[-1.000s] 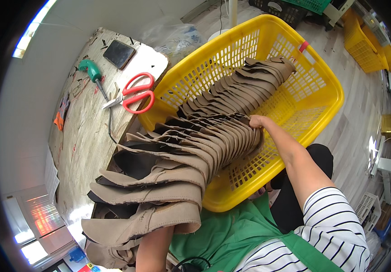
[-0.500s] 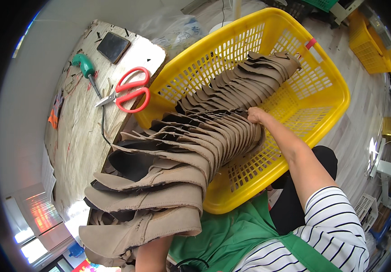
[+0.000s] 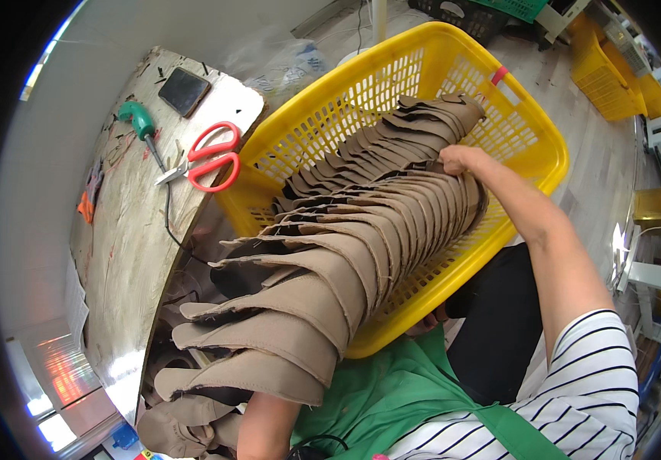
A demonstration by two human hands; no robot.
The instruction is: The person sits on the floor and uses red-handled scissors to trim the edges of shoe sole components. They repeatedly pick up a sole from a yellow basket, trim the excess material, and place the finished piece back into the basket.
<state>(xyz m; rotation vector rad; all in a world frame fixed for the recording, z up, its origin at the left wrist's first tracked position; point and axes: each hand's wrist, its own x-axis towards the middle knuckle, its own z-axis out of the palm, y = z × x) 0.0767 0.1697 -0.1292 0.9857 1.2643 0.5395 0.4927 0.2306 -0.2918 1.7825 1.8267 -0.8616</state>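
A long overlapping row of tan fabric shoe uppers with dark linings slants from low in the head view up into a yellow plastic basket. My right hand is closed at the row's far end, gripping an edge of the uppers inside the basket. Under the near end passes my left forearm; the uppers cover the left hand, so its fingers are hidden. A second row of uppers lies in the basket beyond my right hand. More loose uppers sit at the lower left.
On the worn wooden table to the left lie red-handled scissors, a phone and a green corded tool. The table's edge runs close beside the row. Another yellow basket stands at the far right.
My right hand has moved up and right within the basket, carrying the far end of the row. The row has shifted along with it, revealing more of the loose uppers at lower left.
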